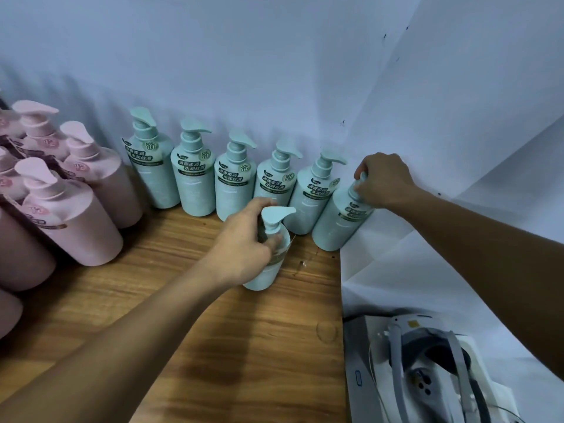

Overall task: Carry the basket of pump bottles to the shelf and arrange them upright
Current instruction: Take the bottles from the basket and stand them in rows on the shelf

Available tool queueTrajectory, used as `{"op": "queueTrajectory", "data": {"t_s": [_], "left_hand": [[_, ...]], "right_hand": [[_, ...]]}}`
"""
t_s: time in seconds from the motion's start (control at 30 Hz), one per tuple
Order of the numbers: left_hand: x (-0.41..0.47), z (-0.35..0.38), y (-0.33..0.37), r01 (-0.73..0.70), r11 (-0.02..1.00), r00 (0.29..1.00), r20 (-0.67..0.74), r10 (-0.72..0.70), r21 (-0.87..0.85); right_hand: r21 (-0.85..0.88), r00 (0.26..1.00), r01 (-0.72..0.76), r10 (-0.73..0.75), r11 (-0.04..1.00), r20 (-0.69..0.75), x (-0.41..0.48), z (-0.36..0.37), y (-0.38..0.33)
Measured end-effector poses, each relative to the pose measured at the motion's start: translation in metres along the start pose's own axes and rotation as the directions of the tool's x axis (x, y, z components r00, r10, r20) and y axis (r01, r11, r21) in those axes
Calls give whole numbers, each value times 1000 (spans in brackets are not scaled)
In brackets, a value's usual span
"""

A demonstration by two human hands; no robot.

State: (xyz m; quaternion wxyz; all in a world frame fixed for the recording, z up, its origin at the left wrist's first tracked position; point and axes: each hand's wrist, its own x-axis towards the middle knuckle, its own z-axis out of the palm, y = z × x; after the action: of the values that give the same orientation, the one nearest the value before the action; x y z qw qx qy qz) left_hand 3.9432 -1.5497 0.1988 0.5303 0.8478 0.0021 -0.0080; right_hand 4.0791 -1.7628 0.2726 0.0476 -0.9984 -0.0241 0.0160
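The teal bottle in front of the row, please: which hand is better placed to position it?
Left. The left hand grips the front bottle at its neck; the right hand holds the end bottle by its pump.

A wood-grain shelf board (171, 300) lies under the left hand (244, 248). Beyond both hands hangs a pale, creased backdrop (244, 56). It meets a plain white side wall (473, 87) in a corner just past the right hand (384, 181). White sheeting (396, 279) covers the surface below that hand. The light is dim and bluish.

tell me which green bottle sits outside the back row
The green bottle gripped by the left hand, in front; the other six line the wall.
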Motion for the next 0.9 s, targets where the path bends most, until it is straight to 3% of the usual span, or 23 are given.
{"op": "queueTrajectory", "data": {"t_s": [0.07,0.13,0.23,0.33,0.47,0.57,0.77,0.9], "left_hand": [[2,-4,8,46,988,999,36,-41,-146],[13,-8,21,-3,985,999,-47,-5,-172],[54,-5,53,-132,991,970,-202,133,18],[107,8,79,-259,862,961,24,276,435],[160,20,95,-343,588,930,351,106,732],[178,25,94,-350,514,914,405,4,783],[196,28,81,-465,481,878,456,146,743],[209,18,71,-503,544,845,514,146,672]], "right_hand": [[7,1000,10,-10,1000,-7,0,3,4],[17,1000,15,-14,1000,-13,1,6,6],[43,999,7,-5,999,-45,4,11,13],[55,998,-10,14,998,-69,7,16,16],[75,996,-17,23,997,-82,11,21,15],[79,997,1,6,997,-78,14,21,16],[114,997,12,-3,993,-74,13,20,15],[116,998,18,-10,993,-70,17,19,12]]}}
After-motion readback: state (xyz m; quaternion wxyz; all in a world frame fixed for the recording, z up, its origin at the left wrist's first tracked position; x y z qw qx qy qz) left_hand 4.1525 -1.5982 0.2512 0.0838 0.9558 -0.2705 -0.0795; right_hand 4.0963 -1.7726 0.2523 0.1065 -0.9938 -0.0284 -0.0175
